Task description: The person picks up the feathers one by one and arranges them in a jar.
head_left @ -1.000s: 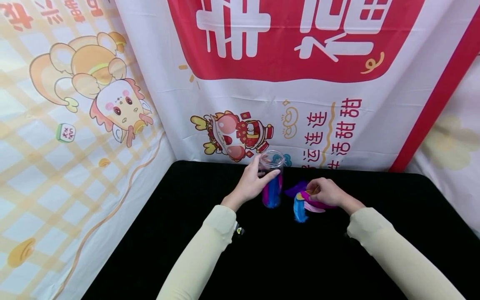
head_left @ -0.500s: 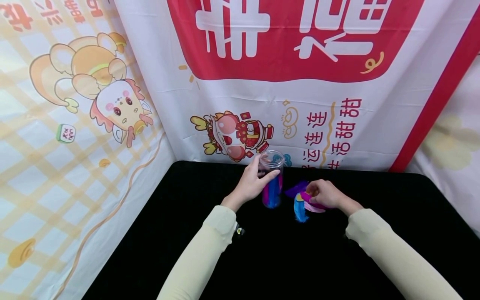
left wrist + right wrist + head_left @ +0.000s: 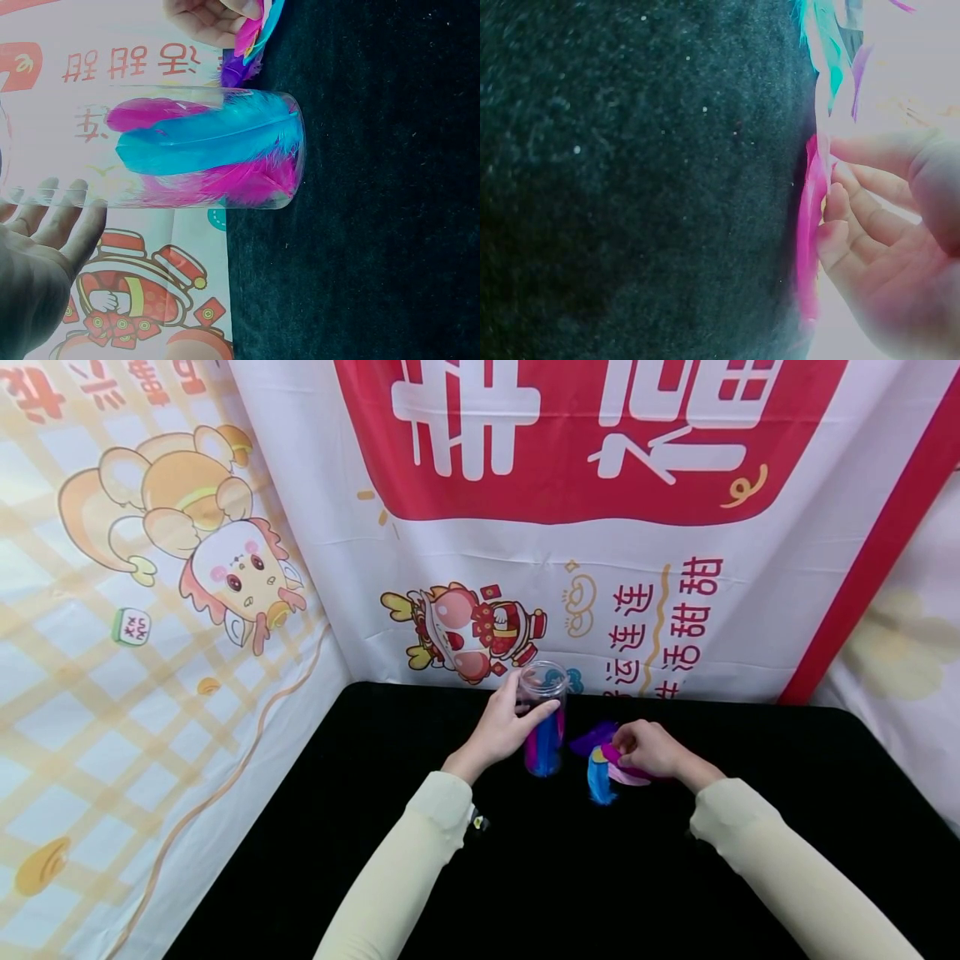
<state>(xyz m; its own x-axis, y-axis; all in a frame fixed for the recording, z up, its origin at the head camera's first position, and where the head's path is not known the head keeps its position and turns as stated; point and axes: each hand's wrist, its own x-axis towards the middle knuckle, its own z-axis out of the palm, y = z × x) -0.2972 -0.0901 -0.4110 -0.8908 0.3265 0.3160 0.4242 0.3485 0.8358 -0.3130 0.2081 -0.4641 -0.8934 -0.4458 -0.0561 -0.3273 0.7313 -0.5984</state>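
Observation:
My left hand (image 3: 497,724) grips a clear jar (image 3: 52,142) near its open top. The jar stands upright on the black table, with blue feathers (image 3: 202,139) and magenta feathers (image 3: 251,182) inside. To its right, my right hand (image 3: 651,750) reaches down to a small pile of loose feathers. Its thumb and fingertips pinch a magenta feather (image 3: 807,247), partly hidden by the hand in the head view. Around it lie a blue feather (image 3: 601,782), a purple feather (image 3: 594,739), a pale pink feather (image 3: 630,777) and a yellow piece (image 3: 598,755).
A black cloth-covered table (image 3: 570,877) spreads under both arms. Behind its far edge hangs a printed white and red curtain (image 3: 465,552), close to the jar. Another patterned curtain (image 3: 150,677) runs along the left side.
My right fingers have drawn closer together on the magenta feather, and the hand has shifted very slightly. My left hand and the jar have stayed in place.

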